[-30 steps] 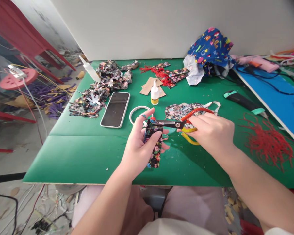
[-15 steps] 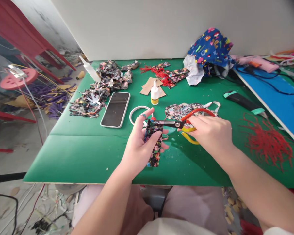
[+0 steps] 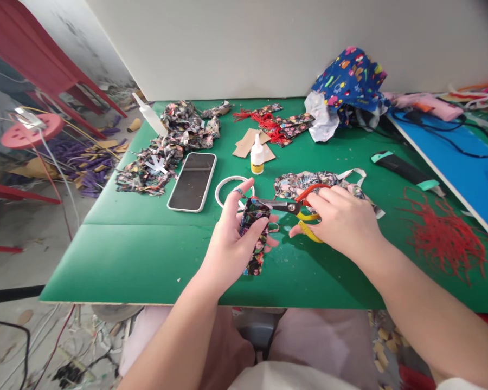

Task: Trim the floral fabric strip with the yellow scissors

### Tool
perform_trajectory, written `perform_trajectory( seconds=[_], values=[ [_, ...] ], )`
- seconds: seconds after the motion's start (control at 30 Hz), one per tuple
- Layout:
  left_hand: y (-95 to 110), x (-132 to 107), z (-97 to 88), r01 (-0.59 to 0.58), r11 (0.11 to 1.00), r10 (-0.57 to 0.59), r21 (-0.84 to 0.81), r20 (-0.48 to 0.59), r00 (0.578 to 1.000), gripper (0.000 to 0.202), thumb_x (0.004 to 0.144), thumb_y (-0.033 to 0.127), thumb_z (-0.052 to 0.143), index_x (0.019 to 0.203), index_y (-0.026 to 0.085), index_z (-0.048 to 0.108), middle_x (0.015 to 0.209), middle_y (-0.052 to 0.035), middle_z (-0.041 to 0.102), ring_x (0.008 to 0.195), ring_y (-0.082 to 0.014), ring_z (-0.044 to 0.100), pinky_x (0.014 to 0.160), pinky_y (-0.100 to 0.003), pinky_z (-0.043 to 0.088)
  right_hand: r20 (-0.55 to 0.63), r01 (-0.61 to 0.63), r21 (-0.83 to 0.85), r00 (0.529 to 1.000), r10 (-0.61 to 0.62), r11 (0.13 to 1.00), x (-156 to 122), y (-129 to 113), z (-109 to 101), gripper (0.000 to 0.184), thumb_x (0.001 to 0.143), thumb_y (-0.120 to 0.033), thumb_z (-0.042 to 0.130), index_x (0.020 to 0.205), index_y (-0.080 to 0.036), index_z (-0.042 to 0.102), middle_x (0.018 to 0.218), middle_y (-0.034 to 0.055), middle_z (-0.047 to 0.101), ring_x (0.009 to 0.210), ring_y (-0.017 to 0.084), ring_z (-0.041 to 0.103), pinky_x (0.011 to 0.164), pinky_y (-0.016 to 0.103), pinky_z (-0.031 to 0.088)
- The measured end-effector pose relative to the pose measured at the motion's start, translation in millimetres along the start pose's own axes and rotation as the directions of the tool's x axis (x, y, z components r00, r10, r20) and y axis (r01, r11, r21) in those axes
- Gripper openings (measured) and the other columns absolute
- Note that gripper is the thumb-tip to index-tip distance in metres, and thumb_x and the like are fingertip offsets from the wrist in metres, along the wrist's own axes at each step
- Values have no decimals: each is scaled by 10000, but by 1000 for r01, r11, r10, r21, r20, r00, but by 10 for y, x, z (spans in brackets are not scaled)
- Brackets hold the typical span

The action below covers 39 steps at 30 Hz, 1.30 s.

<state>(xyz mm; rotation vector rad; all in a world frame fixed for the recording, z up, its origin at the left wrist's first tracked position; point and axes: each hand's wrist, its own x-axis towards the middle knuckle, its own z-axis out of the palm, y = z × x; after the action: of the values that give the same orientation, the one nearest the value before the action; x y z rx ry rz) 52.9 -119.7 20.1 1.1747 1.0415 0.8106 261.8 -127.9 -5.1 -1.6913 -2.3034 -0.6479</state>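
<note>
My left hand (image 3: 231, 238) pinches a narrow strip of black floral fabric (image 3: 255, 260) between thumb and fingers, above the table's near middle. My right hand (image 3: 344, 219) grips scissors (image 3: 291, 207) with red and yellow handles. The dark blades point left and reach the upper end of the fabric strip; their tips are hidden by it. Behind the left hand lies a white ring (image 3: 217, 194), partly covered by the fingers. A patterned floral fabric piece (image 3: 288, 183) rests just beyond the scissors.
A phone (image 3: 192, 181), a yellow-labelled glue bottle (image 3: 257, 157) and cardboard pieces (image 3: 244, 143) lie beyond my hands. Crumpled floral scraps (image 3: 191, 132) sit back left. To the right are red threads (image 3: 447, 238), a utility knife (image 3: 404, 169) and a blue board (image 3: 451, 162).
The scissor handles have spread and shifted slightly left with my right hand, whose thumb now shows beside the yellow handle. The red bit at the fabric's top end is no longer visible.
</note>
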Motion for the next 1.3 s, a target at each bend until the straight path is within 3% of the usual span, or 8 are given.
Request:
perform_trajectory(
  seconds=[0.13,0.4,0.77,0.93,1.3],
  values=[
    [-22,12,-8,7,999,-7,36,3,1000,735,848,270,574,1433,376,142,935,-16,685,597,-166,673,548,-291,566,39,-1,17,999,0,1000,10,-27,-1,490,738,-628,518,812,-152,605,692,51,568,728,192,545,500,274,254],
    [-27,10,-7,41,997,-44,66,48,998,803,849,263,568,1438,408,42,922,-3,693,603,-168,676,534,-280,557,13,12,11,1000,-12,1000,7,-35,-6,388,737,-553,592,811,-173,615,700,45,570,736,189,521,525,269,275],
    [25,3,-12,55,997,-60,49,105,993,825,856,276,565,1450,365,-1,946,-50,704,576,-152,675,483,-223,534,-100,62,16,993,-60,998,28,-17,-41,338,745,-506,596,655,-180,587,601,15,559,655,158,526,530,259,299],
    [49,-3,-40,75,997,-78,22,136,988,851,847,282,577,1454,352,-15,963,-63,704,567,-160,671,500,-255,557,-120,84,33,990,-79,996,26,-8,-45,303,756,-451,585,631,-175,582,563,9,546,622,147,518,512,253,284],
    [57,-1,-64,81,996,-84,30,168,982,810,862,274,556,1452,356,8,956,-61,699,563,-150,669,504,-249,554,-124,86,18,989,-84,996,11,7,-34,347,757,-508,589,635,-184,577,561,-3,541,620,140,526,506,249,279]
  ],
)
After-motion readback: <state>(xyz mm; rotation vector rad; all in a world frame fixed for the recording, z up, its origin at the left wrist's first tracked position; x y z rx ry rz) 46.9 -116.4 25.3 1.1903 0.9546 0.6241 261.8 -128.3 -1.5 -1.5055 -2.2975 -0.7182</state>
